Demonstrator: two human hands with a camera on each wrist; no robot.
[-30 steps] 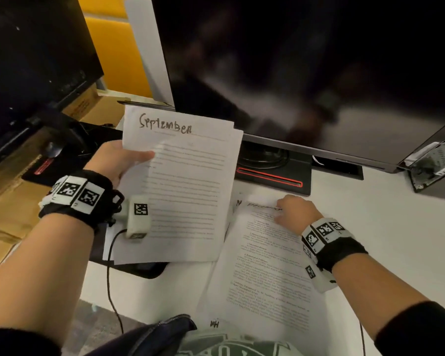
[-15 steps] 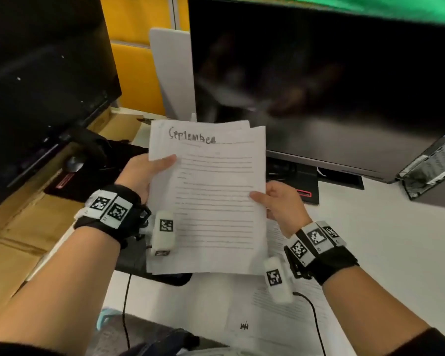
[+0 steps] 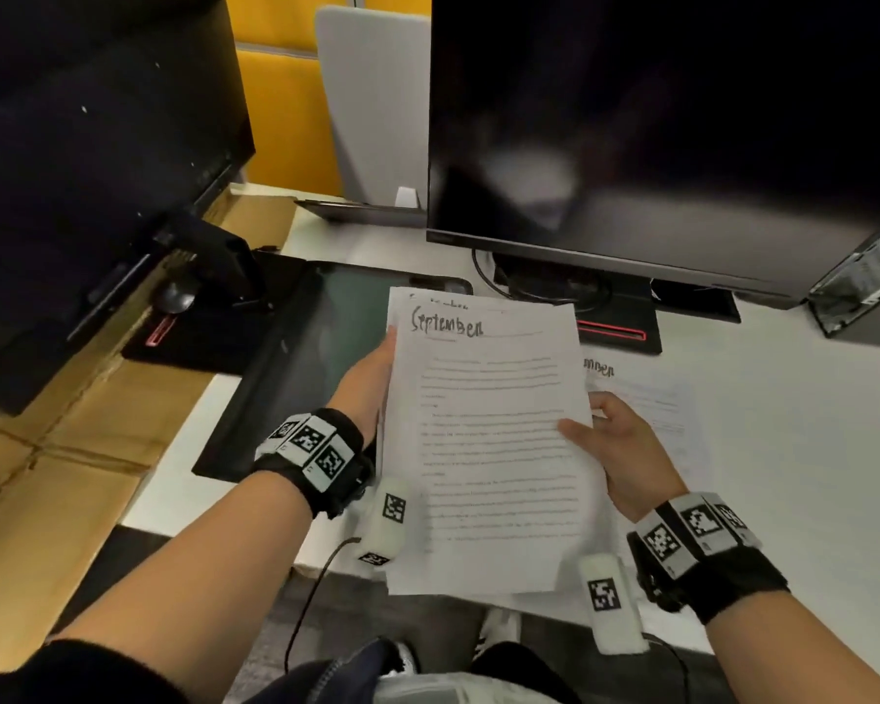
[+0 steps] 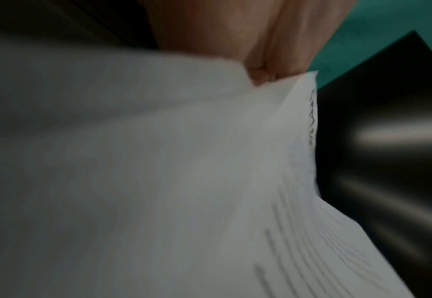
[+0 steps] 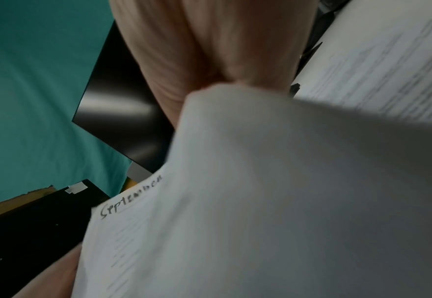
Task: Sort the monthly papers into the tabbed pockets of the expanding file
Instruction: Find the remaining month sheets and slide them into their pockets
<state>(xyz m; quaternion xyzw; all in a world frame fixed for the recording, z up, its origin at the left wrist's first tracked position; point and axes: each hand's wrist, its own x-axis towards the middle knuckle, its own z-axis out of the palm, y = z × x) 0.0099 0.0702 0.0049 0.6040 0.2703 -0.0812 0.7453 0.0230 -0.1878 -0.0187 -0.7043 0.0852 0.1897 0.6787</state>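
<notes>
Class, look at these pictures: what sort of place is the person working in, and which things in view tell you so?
Most likely an office desk or workstation. Two dark monitors stand on a white desk, and the person holds printed papers headed "September" over it.

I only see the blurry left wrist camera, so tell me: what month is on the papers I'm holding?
Observer: September, handwritten atop the held papers.
Operator: Is my other hand helping?
Observer: Yes, the right hand grips their right edge, the left hand their left edge.
Operator: More papers anywhere?
Observer: One sheet lies on the white desk beside the right hand; its heading is half hidden.
</notes>
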